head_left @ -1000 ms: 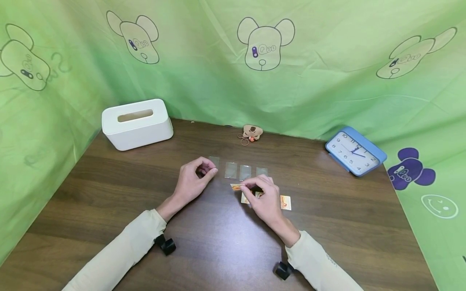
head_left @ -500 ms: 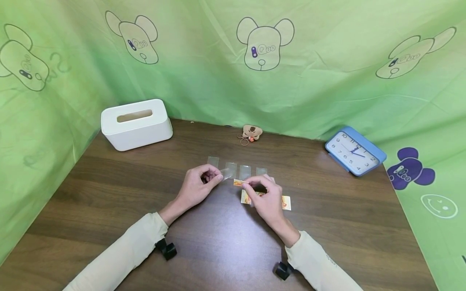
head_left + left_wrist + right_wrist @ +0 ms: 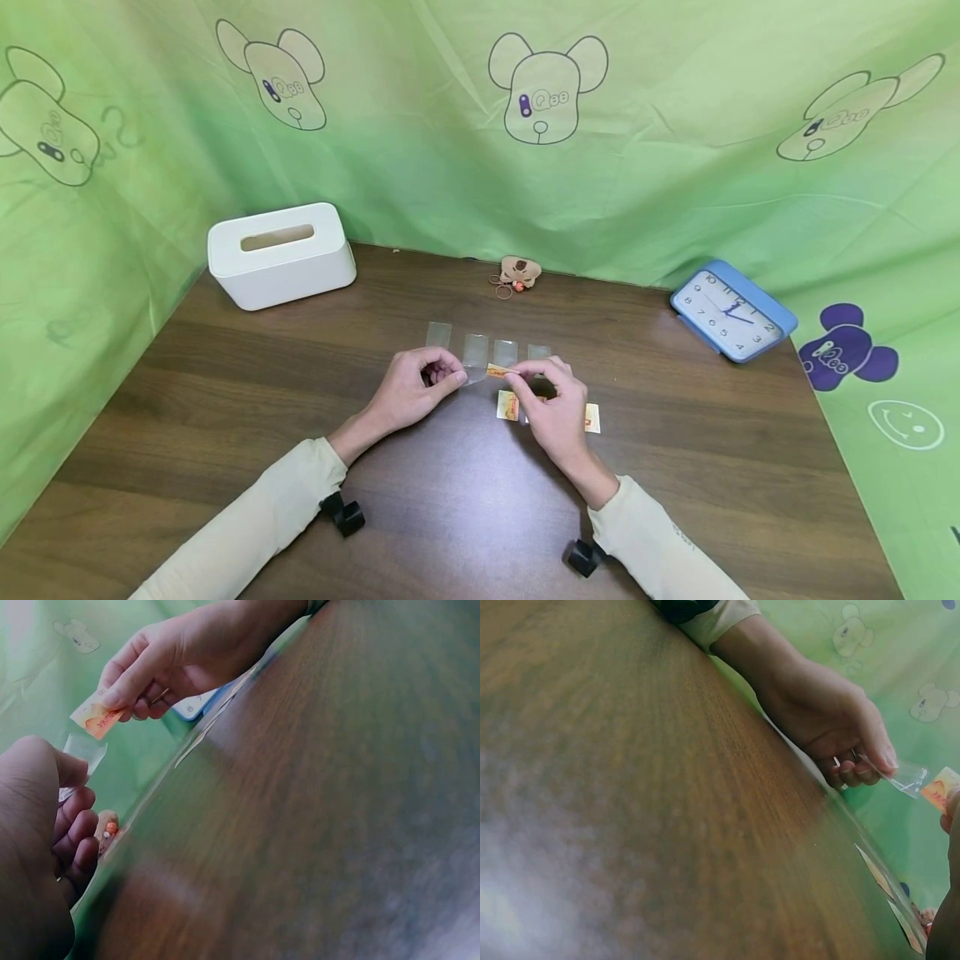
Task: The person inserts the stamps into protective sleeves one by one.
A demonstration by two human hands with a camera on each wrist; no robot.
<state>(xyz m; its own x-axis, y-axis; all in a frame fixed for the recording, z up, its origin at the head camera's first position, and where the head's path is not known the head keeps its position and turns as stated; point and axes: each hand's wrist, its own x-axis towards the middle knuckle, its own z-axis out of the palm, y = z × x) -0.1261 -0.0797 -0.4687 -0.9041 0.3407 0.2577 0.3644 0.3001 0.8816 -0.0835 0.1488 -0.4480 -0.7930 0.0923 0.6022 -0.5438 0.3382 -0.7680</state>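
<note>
My left hand (image 3: 422,385) pinches a small clear plastic sleeve (image 3: 86,752) between thumb and fingers. In my right hand (image 3: 552,402) is a small orange-and-cream printed card (image 3: 498,371), pinched by one end. The card's free end points at the mouth of the sleeve, the two edges close together above the table. In the right wrist view, the sleeve (image 3: 909,778) and card (image 3: 939,791) nearly meet. Under and beside my right hand lie more printed cards (image 3: 507,405), partly hidden by it. Several clear sleeves (image 3: 476,350) lie in a row just beyond both hands.
A white tissue box (image 3: 285,258) stands at the back left of the wooden table (image 3: 247,375). A brown plush keychain (image 3: 519,272) lies by the back edge. At the back right sits a blue clock (image 3: 733,312). Green printed cloth (image 3: 420,150) hangs behind.
My left hand has moved right and slightly nearer, bringing the clear sleeve toward the card. My right hand has shifted slightly right, with the card still pinched.
</note>
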